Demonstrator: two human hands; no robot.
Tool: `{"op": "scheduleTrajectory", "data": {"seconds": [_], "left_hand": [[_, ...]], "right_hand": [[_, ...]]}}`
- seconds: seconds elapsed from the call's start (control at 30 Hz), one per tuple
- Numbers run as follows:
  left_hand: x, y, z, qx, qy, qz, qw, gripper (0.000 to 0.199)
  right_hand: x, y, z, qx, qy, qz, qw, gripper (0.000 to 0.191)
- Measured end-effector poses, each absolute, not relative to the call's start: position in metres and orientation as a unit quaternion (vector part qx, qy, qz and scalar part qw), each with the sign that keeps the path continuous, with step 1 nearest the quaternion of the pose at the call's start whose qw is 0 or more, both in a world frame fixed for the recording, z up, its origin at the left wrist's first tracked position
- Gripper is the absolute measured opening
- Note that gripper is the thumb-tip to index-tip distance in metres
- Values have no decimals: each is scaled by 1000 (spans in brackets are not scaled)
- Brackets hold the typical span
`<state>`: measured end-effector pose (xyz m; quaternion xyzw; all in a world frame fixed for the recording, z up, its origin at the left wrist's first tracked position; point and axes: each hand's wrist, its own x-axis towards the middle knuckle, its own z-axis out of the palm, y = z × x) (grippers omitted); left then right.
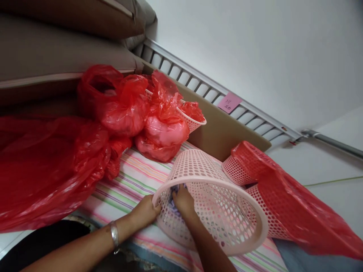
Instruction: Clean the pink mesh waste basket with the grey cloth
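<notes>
A pink perforated plastic basket [198, 166] lies tipped on its side on a striped cloth [133, 177], its wide mouth turned toward me. My left hand [146, 209] grips the left side of its rim, a silver bangle on the wrist. Reaching in through the mouth, my right hand [183, 200] is closed on a bunched purple-and-white cloth [172, 202] against the inner wall. Its fingertips are partly hidden. Part of the cloth shows below and left of the fingers.
Filled red plastic bags [164, 132] stand behind, near another pink basket [195, 122]. A large red bag [42, 170] spreads at left. At right, more baskets [238, 170] sit under red plastic [289, 204]. A railing [198, 79] bears a pink note [229, 102]. Padded cushions [62, 49] rise at upper left.
</notes>
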<state>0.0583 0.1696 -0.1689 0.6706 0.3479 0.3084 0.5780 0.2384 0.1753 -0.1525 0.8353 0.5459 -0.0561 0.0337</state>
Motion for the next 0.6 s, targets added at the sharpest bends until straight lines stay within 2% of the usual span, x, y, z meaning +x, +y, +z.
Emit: {"op": "scheduleTrajectory", "data": {"seconds": [0.17,0.3,0.47,0.6], "left_hand": [[56,177,-163,681,321,283,594,23],[55,179,-160,674,324,301,591,20],[62,163,-175,601,336,247,682,33],[69,151,-191,591,317,252,697,26]], "right_hand": [[268,226,-151,826,563,-22,-21,39],[280,240,-156,824,565,-25,-21,39],[277,233,-156,833,552,-23,-9,42],[250,196,-154,844,535,-30,13,41]]}}
